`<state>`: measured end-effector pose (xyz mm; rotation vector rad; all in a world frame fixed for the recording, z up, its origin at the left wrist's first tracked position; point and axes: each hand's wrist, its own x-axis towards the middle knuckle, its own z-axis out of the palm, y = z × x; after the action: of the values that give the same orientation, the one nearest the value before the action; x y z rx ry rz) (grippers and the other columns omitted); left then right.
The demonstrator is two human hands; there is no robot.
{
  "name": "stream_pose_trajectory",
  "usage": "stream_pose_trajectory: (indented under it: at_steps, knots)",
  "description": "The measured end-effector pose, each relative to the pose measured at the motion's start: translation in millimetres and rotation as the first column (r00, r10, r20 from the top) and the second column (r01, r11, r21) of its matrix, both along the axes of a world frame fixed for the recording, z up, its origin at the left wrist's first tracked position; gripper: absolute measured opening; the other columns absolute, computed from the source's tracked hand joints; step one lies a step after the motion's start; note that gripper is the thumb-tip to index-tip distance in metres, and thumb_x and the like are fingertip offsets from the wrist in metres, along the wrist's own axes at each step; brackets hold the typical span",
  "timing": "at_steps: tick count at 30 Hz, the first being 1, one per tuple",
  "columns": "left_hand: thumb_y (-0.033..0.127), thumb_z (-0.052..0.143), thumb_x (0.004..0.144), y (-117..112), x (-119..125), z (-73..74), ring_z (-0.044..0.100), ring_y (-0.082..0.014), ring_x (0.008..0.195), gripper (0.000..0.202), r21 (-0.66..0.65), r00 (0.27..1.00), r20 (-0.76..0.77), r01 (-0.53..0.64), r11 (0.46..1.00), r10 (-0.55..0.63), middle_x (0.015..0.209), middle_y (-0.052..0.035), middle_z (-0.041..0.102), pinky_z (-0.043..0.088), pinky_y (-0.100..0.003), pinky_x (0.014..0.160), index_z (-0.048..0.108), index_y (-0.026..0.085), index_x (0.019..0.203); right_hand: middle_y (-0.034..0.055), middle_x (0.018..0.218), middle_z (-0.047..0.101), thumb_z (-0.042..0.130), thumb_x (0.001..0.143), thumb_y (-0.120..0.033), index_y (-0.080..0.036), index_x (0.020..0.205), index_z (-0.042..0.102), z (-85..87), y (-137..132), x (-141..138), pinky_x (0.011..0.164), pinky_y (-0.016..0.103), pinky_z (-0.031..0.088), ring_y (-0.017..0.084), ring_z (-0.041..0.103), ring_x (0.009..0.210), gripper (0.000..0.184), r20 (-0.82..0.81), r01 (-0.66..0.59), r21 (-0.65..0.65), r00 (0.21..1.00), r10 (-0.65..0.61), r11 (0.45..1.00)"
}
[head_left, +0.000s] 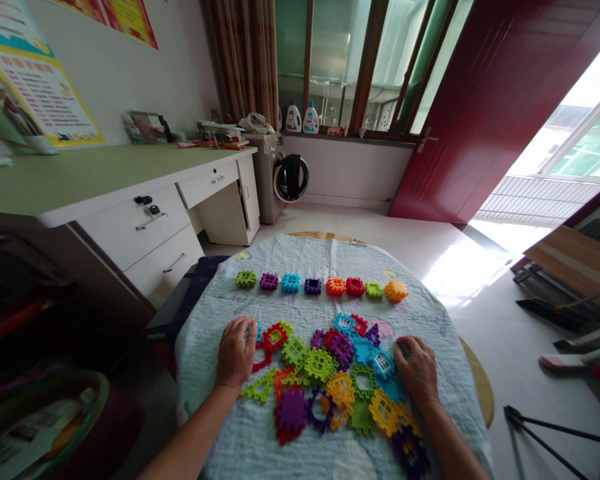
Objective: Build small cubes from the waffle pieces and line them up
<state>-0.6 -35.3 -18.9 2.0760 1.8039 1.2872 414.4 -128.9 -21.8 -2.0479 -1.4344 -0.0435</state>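
Note:
My left hand (pixel 236 352) rests on the cloth at the left edge of a loose pile of plastic interlocking blocks. Its fingers are loosely bent beside a blue block (pixel 259 331), partly hidden behind them, and a red ring-shaped block (pixel 263 357). At the pile's right edge, my right hand (pixel 419 368) lies with bent fingers apart, close to a blue block with a white window grid (pixel 383 362). Neither hand visibly grips a block. Between them lie green (pixel 321 365), purple (pixel 291 411), yellow (pixel 385 411) and dark blue (pixel 321 410) blocks, some overlapping.
Beyond the pile, several assembled blocks stand in a row, from a green one (pixel 246 279) to an orange one (pixel 396 291). A pale blue cloth (pixel 300 257) covers the round table. A desk (pixel 130 170) stands left; a black tripod leg (pixel 555 427) is at right.

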Motion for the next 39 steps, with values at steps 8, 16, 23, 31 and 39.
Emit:
stream_pose_trajectory:
  at_steps: [8, 16, 23, 31, 39]
  knots:
    - [0.048, 0.033, 0.097, 0, 0, -3.1, 0.063, -0.0273, 0.101, 0.043, -0.054, 1.0, -0.026, 0.01, 0.999, -0.012, 0.102, -0.0115, 0.07, 0.05, -0.046, 0.097, 0.065, 0.02, 0.096, 0.0113, 0.098, 0.068, 0.05, 0.074, -0.038, -0.021, 0.083, 0.067, 1.2, -1, 4, 0.091, 0.042, 0.04, 0.028, 0.057, 0.094, 0.026, -0.06, -0.01, -0.012, 0.998, 0.009, 1.0]
    - [0.047, 0.032, 0.098, -2, 2, 2.2, 0.063, -0.027, 0.099, 0.042, -0.062, 0.998, -0.057, 0.004, 0.998, -0.007, 0.1, -0.0112, 0.07, 0.05, -0.044, 0.095, 0.065, 0.02, 0.094, 0.0062, 0.109, 0.069, 0.056, 0.08, -0.04, -0.025, 0.097, 0.068, 44.4, 12, -70, 0.094, 0.043, 0.039, 0.028, 0.056, 0.108, 0.026, -0.131, -0.271, -0.032, 0.955, 0.265, 0.962]
    - [0.046, 0.03, 0.099, -2, 2, 1.6, 0.062, -0.0281, 0.101, 0.045, -0.082, 0.996, -0.086, -0.003, 0.997, -0.004, 0.101, -0.0133, 0.07, 0.049, -0.045, 0.096, 0.065, 0.017, 0.096, 0.0076, 0.113, 0.064, 0.067, 0.076, -0.03, -0.026, 0.116, 0.063, 52.5, 18, -126, 0.091, 0.041, 0.039, 0.029, 0.054, 0.107, 0.04, 0.034, -0.3, -0.301, 0.945, 0.325, 0.905]
    - [0.044, 0.03, 0.1, -4, 4, 3.8, 0.061, -0.0279, 0.099, 0.044, -0.082, 0.994, -0.111, -0.01, 0.997, 0.001, 0.1, -0.0125, 0.07, 0.049, -0.045, 0.094, 0.065, 0.018, 0.095, 0.0105, 0.115, 0.057, 0.062, 0.075, -0.023, -0.021, 0.122, 0.059, 59.0, 20, -129, 0.095, 0.044, 0.04, 0.029, 0.052, 0.109, 0.048, -0.035, -0.314, -0.214, 0.949, 0.314, 0.925]
    - [0.038, 0.033, 0.1, -6, 7, 7.3, 0.061, -0.0271, 0.098, 0.039, -0.095, 0.99, -0.139, -0.028, 0.995, 0.015, 0.1, -0.0121, 0.069, 0.048, -0.044, 0.094, 0.065, 0.017, 0.096, 0.0065, 0.108, 0.057, 0.066, 0.07, -0.018, -0.022, 0.113, 0.063, 88.1, -8, -185, 0.093, 0.037, 0.043, 0.021, 0.053, 0.101, 0.044, -0.309, -0.785, -0.24, 0.62, 0.721, 0.572]
